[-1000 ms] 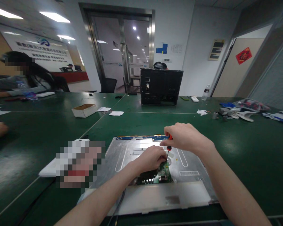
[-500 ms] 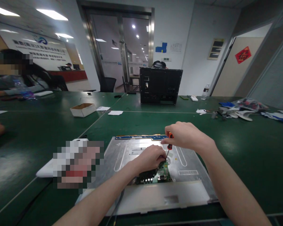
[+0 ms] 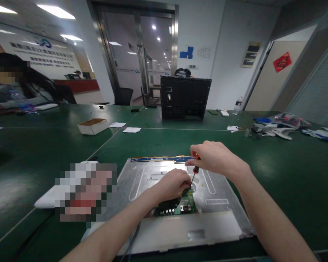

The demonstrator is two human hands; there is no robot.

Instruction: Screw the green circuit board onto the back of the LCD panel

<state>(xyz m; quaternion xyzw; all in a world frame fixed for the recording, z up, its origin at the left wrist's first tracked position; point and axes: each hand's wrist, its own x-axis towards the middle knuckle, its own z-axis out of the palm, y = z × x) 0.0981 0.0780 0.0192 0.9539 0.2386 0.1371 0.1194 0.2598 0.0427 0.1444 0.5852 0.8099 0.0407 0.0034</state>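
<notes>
A silver metal monitor back panel [image 3: 221, 189] lies flat on the green table [image 3: 284, 174] in front of me. A small green circuit board [image 3: 186, 204] sits near its front middle. My left hand [image 3: 172, 185] rests on the board, fingers curled down on it. My right hand [image 3: 215, 157] grips a small screwdriver with a red and black handle [image 3: 196, 163], its thin shaft angled down to the board beside my left fingers. A blue strip board [image 3: 164, 159] runs along the panel's far edge.
A black monitor shell [image 3: 185, 98] stands upright at mid-table. A small cardboard box [image 3: 93, 126] and paper slips lie to the left, plastic bags and parts [image 3: 278, 125] at the right. A white object [image 3: 47, 198] lies left of the panel. Another person sits at far left.
Both hands keep their hold on the board and screwdriver. The camera view has shifted slightly, sliding the scene a little to the left.
</notes>
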